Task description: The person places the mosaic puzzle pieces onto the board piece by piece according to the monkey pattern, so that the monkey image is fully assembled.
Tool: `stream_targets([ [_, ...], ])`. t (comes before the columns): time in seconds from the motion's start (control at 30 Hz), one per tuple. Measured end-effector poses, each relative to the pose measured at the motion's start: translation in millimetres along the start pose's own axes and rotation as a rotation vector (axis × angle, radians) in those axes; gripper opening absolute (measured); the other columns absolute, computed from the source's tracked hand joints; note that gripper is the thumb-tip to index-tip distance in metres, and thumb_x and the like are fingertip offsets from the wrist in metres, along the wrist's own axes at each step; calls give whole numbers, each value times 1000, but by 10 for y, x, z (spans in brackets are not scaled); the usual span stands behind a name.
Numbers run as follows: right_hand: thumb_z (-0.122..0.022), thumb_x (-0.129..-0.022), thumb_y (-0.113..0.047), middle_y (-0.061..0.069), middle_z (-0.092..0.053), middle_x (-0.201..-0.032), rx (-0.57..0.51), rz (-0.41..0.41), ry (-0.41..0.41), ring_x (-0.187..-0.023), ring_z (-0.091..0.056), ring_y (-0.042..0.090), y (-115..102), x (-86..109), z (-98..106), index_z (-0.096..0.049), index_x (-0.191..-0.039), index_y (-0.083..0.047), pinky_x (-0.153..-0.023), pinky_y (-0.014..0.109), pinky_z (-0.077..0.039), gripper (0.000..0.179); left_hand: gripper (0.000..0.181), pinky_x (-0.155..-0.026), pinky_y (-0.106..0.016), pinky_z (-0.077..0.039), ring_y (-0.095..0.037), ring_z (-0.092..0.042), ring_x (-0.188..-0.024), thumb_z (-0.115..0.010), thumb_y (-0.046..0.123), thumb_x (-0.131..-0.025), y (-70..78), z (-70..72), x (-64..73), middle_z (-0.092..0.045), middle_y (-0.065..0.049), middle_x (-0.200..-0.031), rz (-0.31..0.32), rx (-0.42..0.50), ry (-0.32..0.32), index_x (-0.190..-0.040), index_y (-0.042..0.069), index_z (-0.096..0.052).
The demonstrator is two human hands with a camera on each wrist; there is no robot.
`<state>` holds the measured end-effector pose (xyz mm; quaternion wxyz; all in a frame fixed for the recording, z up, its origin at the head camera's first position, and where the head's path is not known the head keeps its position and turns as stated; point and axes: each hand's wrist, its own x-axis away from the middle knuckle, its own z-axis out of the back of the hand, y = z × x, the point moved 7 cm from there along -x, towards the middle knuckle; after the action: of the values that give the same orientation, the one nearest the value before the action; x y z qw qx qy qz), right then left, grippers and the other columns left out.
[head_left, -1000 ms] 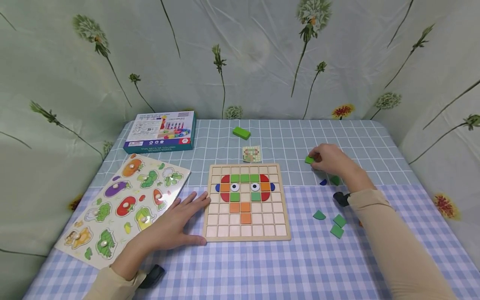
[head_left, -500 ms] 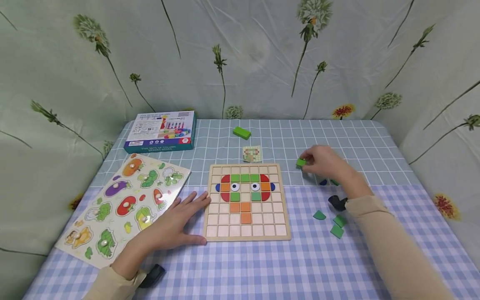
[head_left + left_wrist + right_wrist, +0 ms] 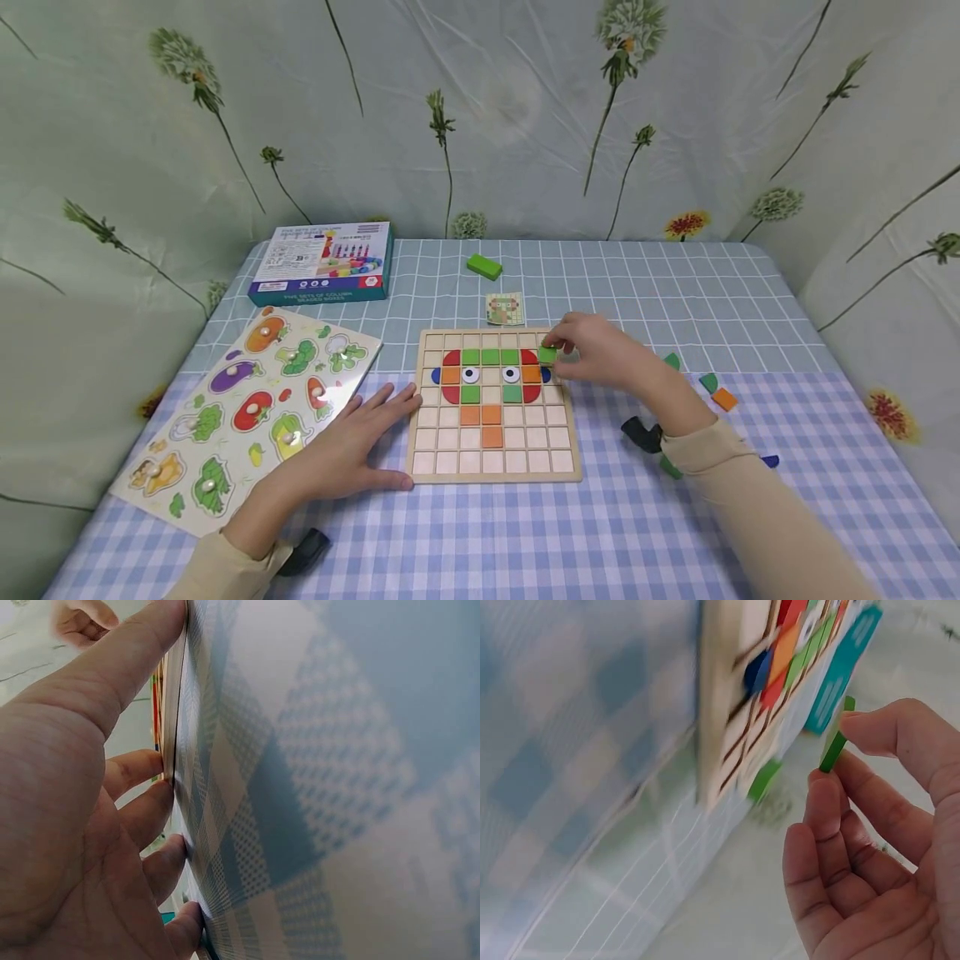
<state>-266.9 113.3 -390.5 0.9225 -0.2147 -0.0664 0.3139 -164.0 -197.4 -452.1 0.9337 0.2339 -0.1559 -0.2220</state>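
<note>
My right hand (image 3: 600, 354) pinches a green square tile (image 3: 547, 356) between thumb and fingertips, at the upper right of a wooden grid board (image 3: 517, 461). In the right wrist view the tile (image 3: 835, 742) is held on edge, apart from the board (image 3: 715, 712). Red, orange, green and blue tiles and two eye discs form a face on the grid. My left hand (image 3: 356, 450) lies palm down with spread fingers, its fingertips and thumb at the board's left edge. In the left wrist view its thumb (image 3: 120, 667) is against that edge.
Loose pieces lie to the right, among them an orange square (image 3: 724, 399) and a blue piece (image 3: 770, 460). Behind the board are a small pattern card (image 3: 504, 308) and a green block (image 3: 483, 266). A vegetable puzzle (image 3: 238, 446) and a boxed set (image 3: 322, 258) stand left.
My right hand has carried the green tile leftward from the table's right side to the board's upper right corner. The left hand stays where it was.
</note>
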Motion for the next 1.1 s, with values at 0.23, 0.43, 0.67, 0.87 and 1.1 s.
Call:
stream_targets([
  [0.23, -79, -91, -10, 7, -72, -104, -19, 150, -51, -85, -64, 15, -430, -31, -219, -80, -115, -2, -74, 24, -57, 26, 106, -130, -75, -9, -41, -19, -167, -87, 64, -80, 9, 1, -5, -29, 0, -179, -2, 1, -8, -167, 25, -40],
  [0.43, -77, -93, -13, 4, -74, -109, -50, 218, -107, -87, -64, 14, -748, -69, -388, -80, -117, -5, -78, 21, -56, 26, 105, -127, -80, -13, -44, -22, -166, -84, 67, -81, 17, 23, 10, -31, -3, -178, -20, -14, 6, -167, 23, -41],
  [0.67, -77, -97, -16, 2, -74, -113, -71, 209, -198, -96, -63, 15, -996, -141, -618, -80, -119, -9, -87, 24, -58, 23, 106, -128, -78, -12, -42, -20, -167, -85, 66, -81, 2, 6, -6, -29, -1, -179, -14, -11, -1, -167, 24, -40],
  [0.87, -77, -96, -16, 0, -70, -101, -53, 252, -245, -84, -55, 10, -1159, -208, -779, -80, -118, -8, -73, 20, -50, 23, 106, -129, -77, -11, -42, -20, -167, -85, 66, -81, -3, 8, -5, -29, -1, -179, -17, -7, 1, -167, 24, -41],
  [1.1, -80, -97, -19, 1, -72, -104, -4, 268, -271, -81, -55, 8, -1245, -264, -882, -81, -119, -8, -74, 15, -49, 24, 105, -127, -79, -12, -44, -22, -166, -84, 68, -81, 29, 36, 11, -31, -2, -178, -25, -6, 5, -167, 24, -41],
])
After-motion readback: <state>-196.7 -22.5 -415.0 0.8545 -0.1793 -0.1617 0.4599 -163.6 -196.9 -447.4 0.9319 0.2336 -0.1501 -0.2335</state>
